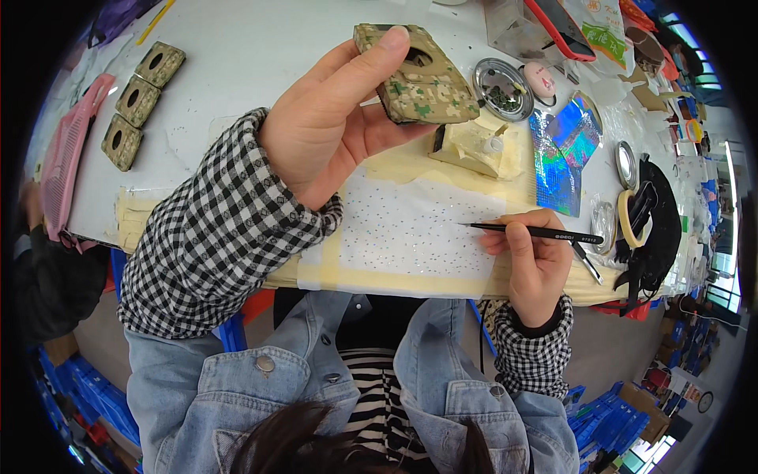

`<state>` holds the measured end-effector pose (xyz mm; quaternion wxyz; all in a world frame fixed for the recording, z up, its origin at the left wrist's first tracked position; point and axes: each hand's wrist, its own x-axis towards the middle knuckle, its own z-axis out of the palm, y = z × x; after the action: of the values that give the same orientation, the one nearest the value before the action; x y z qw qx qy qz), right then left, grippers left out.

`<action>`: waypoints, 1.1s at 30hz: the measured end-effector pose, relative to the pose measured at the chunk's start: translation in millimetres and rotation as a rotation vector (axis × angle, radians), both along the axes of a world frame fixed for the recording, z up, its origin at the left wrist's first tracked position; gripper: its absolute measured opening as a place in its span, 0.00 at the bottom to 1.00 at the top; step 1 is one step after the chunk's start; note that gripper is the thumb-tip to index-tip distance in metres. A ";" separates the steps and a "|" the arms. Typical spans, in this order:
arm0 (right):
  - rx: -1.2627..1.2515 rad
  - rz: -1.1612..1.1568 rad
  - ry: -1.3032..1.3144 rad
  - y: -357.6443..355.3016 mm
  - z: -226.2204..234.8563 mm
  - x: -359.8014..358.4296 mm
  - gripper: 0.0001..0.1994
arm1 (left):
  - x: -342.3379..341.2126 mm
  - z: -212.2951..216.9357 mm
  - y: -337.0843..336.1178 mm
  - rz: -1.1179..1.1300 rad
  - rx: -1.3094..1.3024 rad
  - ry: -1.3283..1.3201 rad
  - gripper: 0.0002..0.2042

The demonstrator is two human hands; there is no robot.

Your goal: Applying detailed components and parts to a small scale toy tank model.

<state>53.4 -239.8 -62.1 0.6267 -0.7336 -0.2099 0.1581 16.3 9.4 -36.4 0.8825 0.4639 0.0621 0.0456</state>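
My left hand is raised over the table, closed round a camouflage model tank hull with a round dark hole in its top. The thumb lies across the top by the hole, and the other fingers support it from the side and below. In my right hand is a pair of black tweezers, pointing left. The tips hover over a white sheet scattered with many tiny dark specks. Whether the tips hold a speck is too small to tell. Three similar camouflage hulls stand in a row at the far left.
Behind the sheet sits a tape-covered block with a small white cap. A round metal dish holds small dark green bits. Shiny blue pouches, a tape roll and a black bag lie right; a pink basket stands left.
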 end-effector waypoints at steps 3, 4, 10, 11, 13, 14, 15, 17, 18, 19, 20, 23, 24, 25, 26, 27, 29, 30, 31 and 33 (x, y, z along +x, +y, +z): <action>0.025 -0.020 -0.008 -2.2 10.2 2.6 0.06 | 0.4 -0.9 2.0 -0.007 -0.059 -0.019 0.21; 0.041 -0.018 -0.054 -0.3 18.1 6.3 0.06 | 0.8 -1.9 2.9 -0.013 -0.087 -0.029 0.22; 0.159 0.068 -0.326 28.8 77.8 26.5 0.07 | 0.0 5.3 1.1 -0.071 -0.057 0.074 0.26; 0.164 0.086 -0.348 37.1 82.5 27.6 0.08 | 0.2 4.4 1.5 -0.095 -0.068 0.083 0.26; 0.174 0.122 -0.391 53.4 89.6 29.5 0.10 | 0.1 8.2 0.8 -0.144 -0.069 0.087 0.28; 0.170 0.166 -0.380 58.1 90.5 32.3 0.10 | -0.8 9.9 -0.5 -0.145 -0.074 0.099 0.28; 0.193 0.177 -0.358 63.9 89.4 33.0 0.10 | -1.3 11.5 -1.8 -0.146 -0.079 0.112 0.29; 0.221 0.213 -0.345 69.3 84.5 35.3 0.09 | -1.4 8.5 -0.9 -0.157 -0.098 0.128 0.30; 0.225 0.238 -0.355 69.7 81.7 36.6 0.09 | -2.0 8.7 0.2 -0.163 -0.095 0.125 0.30; 0.229 0.262 -0.364 70.5 80.3 37.6 0.09 | -2.1 9.2 1.5 -0.169 -0.093 0.121 0.30; 0.223 0.260 -0.368 70.6 79.8 37.4 0.09 | -2.8 8.4 1.2 -0.177 -0.095 0.119 0.30; 0.231 0.262 -0.350 70.7 78.5 36.7 0.08 | -2.8 7.9 -0.8 -0.185 -0.082 0.114 0.30; 0.252 0.269 -0.323 70.3 77.5 37.1 0.07 | -2.6 7.3 -1.0 -0.178 -0.096 0.106 0.30; 0.274 0.276 -0.297 70.1 76.7 37.1 0.06 | -2.4 5.8 -1.2 -0.171 -0.109 0.098 0.29; 0.270 0.276 -0.304 69.8 76.6 37.0 0.06 | -1.5 4.9 -1.5 -0.168 -0.123 0.089 0.29; 0.266 0.276 -0.311 69.6 76.6 36.9 0.06 | -1.2 4.7 -1.7 -0.169 -0.120 0.089 0.29; 0.263 0.275 -0.318 69.8 76.2 36.5 0.06 | -1.1 4.2 -1.6 -0.168 -0.115 0.091 0.29; 0.264 0.275 -0.318 70.5 75.9 36.1 0.06 | -1.1 3.9 -1.4 -0.165 -0.114 0.093 0.29; 0.265 0.274 -0.318 71.0 75.5 35.9 0.06 | -1.2 3.5 -1.2 -0.162 -0.112 0.095 0.29; 0.253 0.282 -0.337 70.2 75.4 36.4 0.06 | -1.0 3.6 -1.7 -0.161 -0.108 0.096 0.29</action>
<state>89.8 -169.6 13.3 0.6414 -0.6287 -0.4300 0.0920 15.2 7.8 -32.8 0.9032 0.4206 0.0691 -0.0508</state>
